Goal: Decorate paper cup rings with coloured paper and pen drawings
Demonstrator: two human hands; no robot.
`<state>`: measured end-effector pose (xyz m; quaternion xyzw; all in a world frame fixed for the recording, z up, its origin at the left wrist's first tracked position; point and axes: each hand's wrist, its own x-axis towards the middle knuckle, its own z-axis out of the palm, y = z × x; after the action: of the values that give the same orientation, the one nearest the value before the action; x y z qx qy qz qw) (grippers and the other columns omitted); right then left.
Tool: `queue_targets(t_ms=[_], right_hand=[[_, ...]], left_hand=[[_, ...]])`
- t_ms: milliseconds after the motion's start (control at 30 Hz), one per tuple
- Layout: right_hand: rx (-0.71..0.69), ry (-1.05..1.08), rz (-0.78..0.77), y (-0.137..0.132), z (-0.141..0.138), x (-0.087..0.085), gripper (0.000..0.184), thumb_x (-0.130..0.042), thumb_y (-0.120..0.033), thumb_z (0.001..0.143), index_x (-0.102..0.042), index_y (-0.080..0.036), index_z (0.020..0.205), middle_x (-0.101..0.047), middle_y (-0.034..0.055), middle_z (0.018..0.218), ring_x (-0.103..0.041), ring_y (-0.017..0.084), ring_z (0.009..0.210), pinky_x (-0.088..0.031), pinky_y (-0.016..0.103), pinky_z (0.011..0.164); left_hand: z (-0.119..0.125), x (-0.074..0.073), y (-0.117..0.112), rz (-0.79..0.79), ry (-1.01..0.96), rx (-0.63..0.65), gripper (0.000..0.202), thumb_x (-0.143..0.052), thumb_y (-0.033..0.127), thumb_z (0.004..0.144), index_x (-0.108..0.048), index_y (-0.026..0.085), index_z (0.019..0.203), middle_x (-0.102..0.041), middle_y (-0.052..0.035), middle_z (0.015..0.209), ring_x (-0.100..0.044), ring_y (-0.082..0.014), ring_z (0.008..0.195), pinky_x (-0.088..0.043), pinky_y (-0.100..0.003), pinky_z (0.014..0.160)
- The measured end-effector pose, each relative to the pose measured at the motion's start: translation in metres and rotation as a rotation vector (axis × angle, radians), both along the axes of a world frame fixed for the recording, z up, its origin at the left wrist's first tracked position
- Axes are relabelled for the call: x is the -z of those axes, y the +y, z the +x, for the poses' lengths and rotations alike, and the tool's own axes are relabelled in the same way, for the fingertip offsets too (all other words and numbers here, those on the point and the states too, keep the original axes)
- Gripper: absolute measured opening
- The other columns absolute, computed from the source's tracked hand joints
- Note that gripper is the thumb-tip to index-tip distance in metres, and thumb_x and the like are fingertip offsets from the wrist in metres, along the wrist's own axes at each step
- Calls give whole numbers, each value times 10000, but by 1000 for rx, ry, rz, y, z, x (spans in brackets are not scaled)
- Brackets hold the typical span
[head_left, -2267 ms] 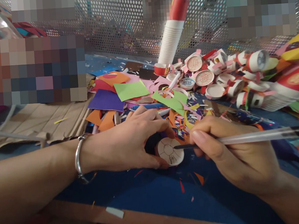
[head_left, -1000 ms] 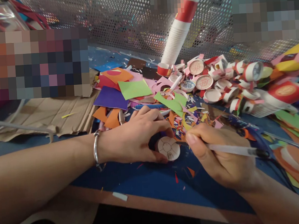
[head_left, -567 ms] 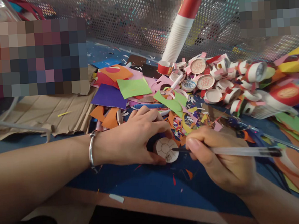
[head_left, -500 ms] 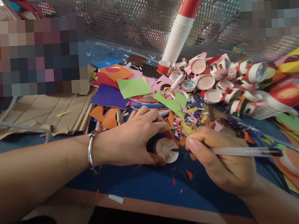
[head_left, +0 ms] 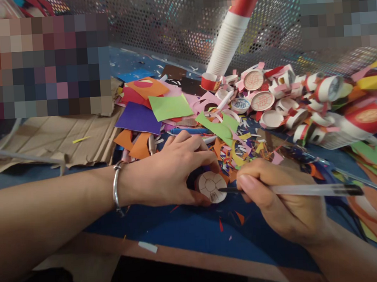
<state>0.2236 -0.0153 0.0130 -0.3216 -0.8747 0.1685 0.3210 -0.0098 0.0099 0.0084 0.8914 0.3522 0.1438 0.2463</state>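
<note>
Thumb and fingers of my left hand [head_left: 174,169] curl round a cut-down paper cup base [head_left: 212,186], steadying it on the blue table. Its round white face is turned up, drawn with a small circle, lines running outward and dark strokes in one section. Between the fingers of my right hand [head_left: 281,199] is a pen [head_left: 306,189] with a clear barrel and black ends. The black tip touches or nearly touches the right side of the white disc. Paper scraps lie just beyond both hands.
Coloured paper sheets [head_left: 170,107] and scraps are piled behind my left hand. Decorated cup pieces [head_left: 262,100] cluster at the back right. A tall stack of paper cups [head_left: 228,40] leans against the perforated metal screen [head_left: 156,28]. Flattened cardboard [head_left: 70,139] lies at left.
The whole view has shifted slightly. The pen tip has moved a little lower relative to the disc, toward its right edge. Both hands keep the same grip.
</note>
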Motion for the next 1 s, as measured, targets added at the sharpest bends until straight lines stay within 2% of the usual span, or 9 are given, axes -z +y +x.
queue_targets(t_ms=[333, 567, 1000], right_hand=[[-3, -12, -25, -3, 2, -1, 206, -512, -135, 956, -568, -202, 769, -529, -52, 555, -492, 93, 451, -363, 262, 476], [-39, 17, -32, -2, 3, 0, 208, -500, -109, 951, -561, -195, 772, -536, -48, 585, -499, 87, 474, -372, 251, 488], [-5, 4, -61, -2, 3, 2, 219, -495, -151, 993, -576, -190, 793, -562, -48, 591, -535, 78, 493, -403, 239, 512]], left_hand=[[1, 1, 0, 0, -17, 4, 489, -868, 427, 744, -707, 269, 1178, -577, -82, 1190, -464, -335, 1236, -408, -480, 1047], [1, -1, 2, -13, -10, 12, 484, -858, 415, 755, -706, 274, 1192, -580, -88, 1190, -464, -345, 1241, -402, -488, 1049], [1, 0, 0, 4, 1, -6, 514, -883, 404, 728, -705, 269, 1192, -575, -81, 1182, -464, -338, 1240, -401, -477, 1054]])
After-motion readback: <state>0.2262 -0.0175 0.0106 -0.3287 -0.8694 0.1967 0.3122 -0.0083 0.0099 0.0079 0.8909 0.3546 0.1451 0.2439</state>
